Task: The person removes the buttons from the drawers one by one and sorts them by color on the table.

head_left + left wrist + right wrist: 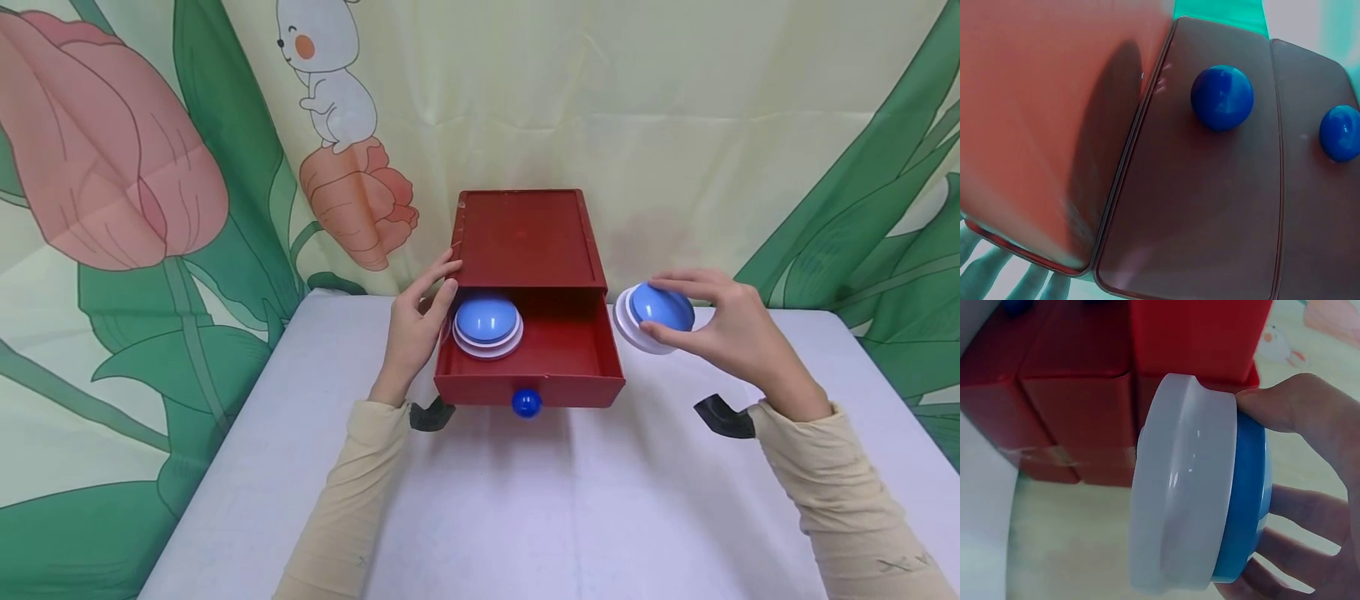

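Observation:
My right hand [716,321] holds a push button with a blue dome and a white base [662,312], to the right of the red drawer cabinet [528,237]. In the right wrist view, the thumb presses the rim of this button [1194,487] and the fingers spread behind its blue side. A matching blue-domed button [487,321] sits in the left part of the pulled-out top drawer [570,390]. My left hand [420,321] rests against the cabinet's left side, fingers near its top edge and thumb by the drawer opening.
Below the pulled-out drawer, the left wrist view shows two closed drawer fronts with round blue knobs [1222,98]. The cabinet stands at the back of a white table [495,517], before a printed curtain [675,125] with flowers and a rabbit.

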Tool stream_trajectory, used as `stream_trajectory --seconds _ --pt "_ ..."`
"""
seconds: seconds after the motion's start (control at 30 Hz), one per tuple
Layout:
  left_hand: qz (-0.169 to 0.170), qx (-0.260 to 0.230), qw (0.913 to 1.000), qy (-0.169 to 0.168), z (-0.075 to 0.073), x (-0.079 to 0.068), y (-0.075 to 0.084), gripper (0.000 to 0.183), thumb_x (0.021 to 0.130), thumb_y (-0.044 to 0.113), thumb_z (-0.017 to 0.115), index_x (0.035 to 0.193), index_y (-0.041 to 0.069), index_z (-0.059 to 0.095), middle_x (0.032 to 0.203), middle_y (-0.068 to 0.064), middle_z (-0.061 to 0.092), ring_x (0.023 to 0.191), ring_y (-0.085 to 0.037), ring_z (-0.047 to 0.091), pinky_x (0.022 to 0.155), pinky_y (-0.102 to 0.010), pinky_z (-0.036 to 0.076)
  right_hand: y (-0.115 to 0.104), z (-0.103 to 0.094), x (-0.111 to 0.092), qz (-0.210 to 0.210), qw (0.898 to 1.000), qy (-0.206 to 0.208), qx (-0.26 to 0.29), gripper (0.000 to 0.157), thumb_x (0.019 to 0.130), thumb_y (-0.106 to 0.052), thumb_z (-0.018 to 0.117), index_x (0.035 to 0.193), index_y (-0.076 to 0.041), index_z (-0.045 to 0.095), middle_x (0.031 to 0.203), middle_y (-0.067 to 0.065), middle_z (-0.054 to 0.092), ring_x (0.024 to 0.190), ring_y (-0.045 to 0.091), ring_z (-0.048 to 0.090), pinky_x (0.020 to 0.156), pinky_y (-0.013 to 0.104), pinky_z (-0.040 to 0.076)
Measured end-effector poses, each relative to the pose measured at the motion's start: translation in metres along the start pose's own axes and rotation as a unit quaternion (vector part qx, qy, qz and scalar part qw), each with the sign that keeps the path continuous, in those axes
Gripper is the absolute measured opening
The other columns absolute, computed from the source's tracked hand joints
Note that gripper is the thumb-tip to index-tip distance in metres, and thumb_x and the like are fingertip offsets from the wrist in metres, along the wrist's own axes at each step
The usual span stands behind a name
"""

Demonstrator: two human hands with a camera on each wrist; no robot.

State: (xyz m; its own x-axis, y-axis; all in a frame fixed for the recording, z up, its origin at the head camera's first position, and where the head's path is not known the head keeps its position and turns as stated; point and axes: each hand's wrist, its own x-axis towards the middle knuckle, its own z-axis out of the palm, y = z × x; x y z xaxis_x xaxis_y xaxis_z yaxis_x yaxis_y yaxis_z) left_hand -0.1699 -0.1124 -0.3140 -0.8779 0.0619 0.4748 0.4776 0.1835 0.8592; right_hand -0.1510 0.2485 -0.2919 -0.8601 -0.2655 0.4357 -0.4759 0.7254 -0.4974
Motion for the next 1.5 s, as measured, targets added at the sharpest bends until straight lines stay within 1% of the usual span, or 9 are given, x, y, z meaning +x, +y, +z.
stream_trajectory --seconds 0.07,0.1,0.2,0.3,0.37,0.47,0.7,1.27,1.5 --pt "-0.001 0.001 1.0000 0.000 0.000 0.000 0.000 0.035 0.101 0.011 0.056 0.133 -0.001 0.060 0.151 -0.014 0.048 0.141 -0.024 0.044 0.107 -0.048 0.045 0.004 0.001 -0.001 0.007 1.000 -0.009 -0.003 0.053 0.076 -0.014 0.086 0.125 -0.004 0.069 0.127 0.018 0.064 0.118 0.040 0.053 0.075 0.017 0.056" --pt "-0.002 0.001 1.0000 0.000 0.000 0.000 0.000 0.035 0.101 0.011 0.056 0.133 -0.001 0.060 0.151 -0.014 0.048 0.141 -0.024 0.044 0.107 -0.047 0.045 0.007 0.002 -0.001 0.014 1.000 -0.013 -0.004 0.053 0.076 -0.015 0.086 0.125 -0.005 0.069 0.128 0.018 0.063 0.118 0.040 0.053 0.075 0.019 0.057" --pt "-0.001 0.001 1.0000 -0.001 0.001 0.000 0.001 0.036 0.101 0.011 0.056 0.134 -0.001 0.060 0.151 -0.014 0.048 0.141 -0.024 0.043 0.108 -0.047 0.045 0.016 0.005 -0.003 0.030 0.999 -0.019 -0.007 0.052 0.077 -0.018 0.086 0.125 -0.004 0.069 0.128 0.019 0.063 0.118 0.041 0.053 0.076 0.019 0.056" --pt "-0.001 0.001 1.0000 0.000 0.001 0.000 0.000 0.036 0.101 0.012 0.056 0.134 -0.001 0.060 0.151 -0.014 0.048 0.141 -0.024 0.043 0.108 -0.047 0.045 0.027 0.009 -0.004 0.040 0.999 -0.026 -0.011 0.052 0.078 -0.020 0.085 0.124 -0.004 0.069 0.128 0.020 0.063 0.117 0.042 0.054 0.077 0.013 0.052" --pt "0.000 -0.001 1.0000 0.001 0.001 0.000 0.000 0.036 0.101 0.011 0.056 0.134 -0.001 0.060 0.151 -0.014 0.048 0.141 -0.024 0.043 0.108 -0.048 0.045 0.034 0.013 -0.004 0.040 0.999 -0.032 -0.013 0.052 0.078 -0.020 0.085 0.124 -0.002 0.068 0.127 0.023 0.062 0.117 0.044 0.053 0.082 0.032 0.059" --pt "0.002 -0.003 1.0000 0.003 0.001 0.001 0.000 0.036 0.100 0.010 0.056 0.134 -0.002 0.060 0.151 -0.015 0.048 0.141 -0.024 0.044 0.108 -0.049 0.045 0.043 0.019 -0.006 0.035 0.998 -0.040 -0.020 0.053 0.078 -0.018 0.085 0.124 0.002 0.067 0.127 0.025 0.061 0.116 0.046 0.053 0.082 0.061 0.054" --pt "0.001 -0.001 1.0000 0.000 0.002 0.002 0.000 0.035 0.100 0.008 0.055 0.134 -0.003 0.059 0.151 -0.015 0.047 0.142 -0.024 0.043 0.108 -0.049 0.045 0.058 0.028 -0.009 0.035 0.996 -0.057 -0.050 0.053 0.080 -0.020 0.083 0.123 0.005 0.065 0.126 0.028 0.059 0.114 0.049 0.051 0.081 0.065 0.053" --pt "0.000 0.002 1.0000 0.003 0.001 0.000 -0.001 0.035 0.101 0.011 0.056 0.133 -0.002 0.060 0.151 -0.014 0.048 0.141 -0.023 0.044 0.108 -0.047 0.045 0.102 0.053 -0.011 0.066 0.991 -0.104 -0.053 0.048 0.079 -0.016 0.083 0.117 0.008 0.067 0.115 0.029 0.066 0.108 0.046 0.057 0.090 0.061 0.050" --pt "-0.004 -0.003 1.0000 0.004 0.002 0.001 -0.001 0.035 0.101 0.011 0.056 0.133 -0.002 0.060 0.151 -0.014 0.048 0.141 -0.022 0.044 0.107 -0.048 0.046 0.110 0.059 -0.014 0.109 0.983 -0.140 -0.045 0.052 0.082 -0.021 0.081 0.121 0.008 0.064 0.120 0.031 0.063 0.112 0.049 0.056 0.094 0.063 0.048"
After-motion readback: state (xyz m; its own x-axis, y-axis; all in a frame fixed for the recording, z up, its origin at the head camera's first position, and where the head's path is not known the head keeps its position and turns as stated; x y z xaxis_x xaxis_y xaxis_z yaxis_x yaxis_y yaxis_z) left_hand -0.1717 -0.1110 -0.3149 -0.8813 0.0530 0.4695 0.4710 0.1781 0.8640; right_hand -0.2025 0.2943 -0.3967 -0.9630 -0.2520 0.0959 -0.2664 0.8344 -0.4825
